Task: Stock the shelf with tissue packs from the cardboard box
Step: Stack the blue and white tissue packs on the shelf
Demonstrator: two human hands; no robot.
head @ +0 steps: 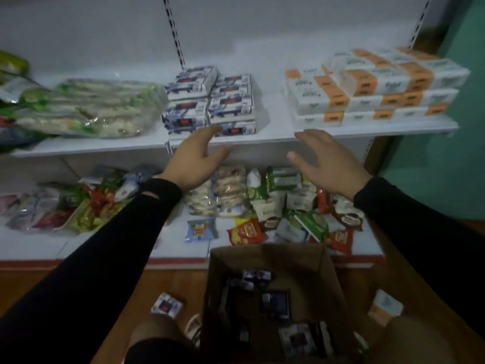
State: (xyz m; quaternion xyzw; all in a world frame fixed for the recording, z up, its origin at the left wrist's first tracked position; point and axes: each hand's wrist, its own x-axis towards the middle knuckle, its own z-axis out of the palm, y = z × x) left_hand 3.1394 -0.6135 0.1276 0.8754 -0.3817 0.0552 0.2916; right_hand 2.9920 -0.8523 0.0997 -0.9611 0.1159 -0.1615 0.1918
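Blue-and-white tissue packs (210, 101) sit stacked in two columns on the middle of the white upper shelf (275, 127), near its front edge. More packs of the same print lie loose inside the open cardboard box (275, 261) on the wooden floor (170, 282) below, directly in front of the shelving. One such pack (167, 304) lies on the floor just left of the box.

Left hand (195, 160): open, fingers spread, palm down, fingertips at the front bottom corner of the blue-and-white stack; whether they touch it cannot be told from the blur. Holds nothing. Right hand (328, 161): open wide, fingers splayed, empty, in front of the shelf edge, between the blue stack and the orange-and-white tissue packs (367, 88). Both arms wear black sleeves (105, 245); the left sleeve has a slit near the wrist.

The orange-and-white packs fill the right end of the upper shelf, stacked several layers high. A large clear bag of green-and-white packets (99, 106) lies on the left part of the same shelf. The lower shelf (183, 248) carries assorted snack packets (288, 206) in green, red and white wrappers. An orange-and-white pack (384, 307) lies on the floor right of the box.
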